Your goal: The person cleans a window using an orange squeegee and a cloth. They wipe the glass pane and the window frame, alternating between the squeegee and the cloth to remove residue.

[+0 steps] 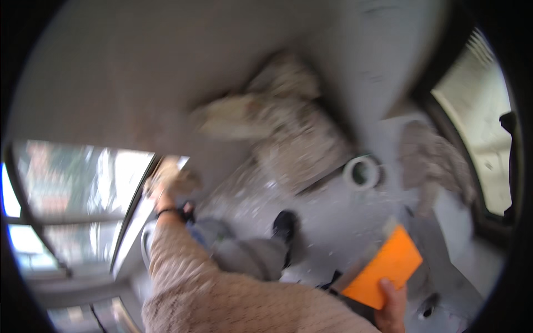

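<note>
My right hand (pixel 393 308) is closed on a flat orange rectangular board (pixel 387 267) at the lower right, with its thumb lying on the face. A greyish strip runs along the board's left edge. My left arm, in a beige knitted sleeve, reaches out to the left beside the window. There my left hand (pixel 169 180) is smeared by motion, so its fingers cannot be made out. A dark band circles its wrist. A small pale patch shows at the fingertips; whether the hand holds it is unclear.
Ahead on the floor, a blurred heap of dusty sacks or sheeting (pixel 302 147) lies by the wall. Right of it sits a white-rimmed round bucket or roll (pixel 361 173). Crumpled brownish cloth (pixel 436 161) is near the dark-framed opening. Pale debris (pixel 244 191) litters the floor; a window (pixel 83 183) stands left.
</note>
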Demonstrator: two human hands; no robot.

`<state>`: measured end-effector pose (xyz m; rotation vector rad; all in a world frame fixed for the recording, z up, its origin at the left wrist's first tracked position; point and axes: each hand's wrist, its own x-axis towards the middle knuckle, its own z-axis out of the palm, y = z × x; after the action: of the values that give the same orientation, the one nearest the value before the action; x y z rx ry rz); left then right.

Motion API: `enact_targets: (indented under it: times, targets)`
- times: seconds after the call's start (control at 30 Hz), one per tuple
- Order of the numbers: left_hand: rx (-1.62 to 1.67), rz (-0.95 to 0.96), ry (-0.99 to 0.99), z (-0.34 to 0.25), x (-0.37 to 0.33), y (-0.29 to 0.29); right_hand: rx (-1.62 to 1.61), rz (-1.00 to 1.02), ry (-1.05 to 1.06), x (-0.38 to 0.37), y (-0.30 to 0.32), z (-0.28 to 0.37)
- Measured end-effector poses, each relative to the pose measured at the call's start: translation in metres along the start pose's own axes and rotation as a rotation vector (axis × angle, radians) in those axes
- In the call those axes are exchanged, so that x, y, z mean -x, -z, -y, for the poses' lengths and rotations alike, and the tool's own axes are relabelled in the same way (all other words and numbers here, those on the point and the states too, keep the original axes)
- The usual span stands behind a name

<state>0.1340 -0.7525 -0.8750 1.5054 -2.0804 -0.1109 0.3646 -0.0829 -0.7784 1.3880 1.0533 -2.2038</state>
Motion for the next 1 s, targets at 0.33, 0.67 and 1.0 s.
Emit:
enact_targets:
  times: [0.33,0.67,1.0]
  targets:
    - [0.803,0.232,0.032,-0.055,0.044,0.118,-0.048,0.069,0.041,0.029,-0.036,-0.006]
    - [0.617,1.428,-0.631,-0.204,0.2,0.302,-0.441,0.327,-0.094,0.033,0.0,-0.088]
    - [0.817,1.795,-1.055,-0.348,0.165,0.521,0.074,0.481,0.215,0.263,-0.008,0.072]
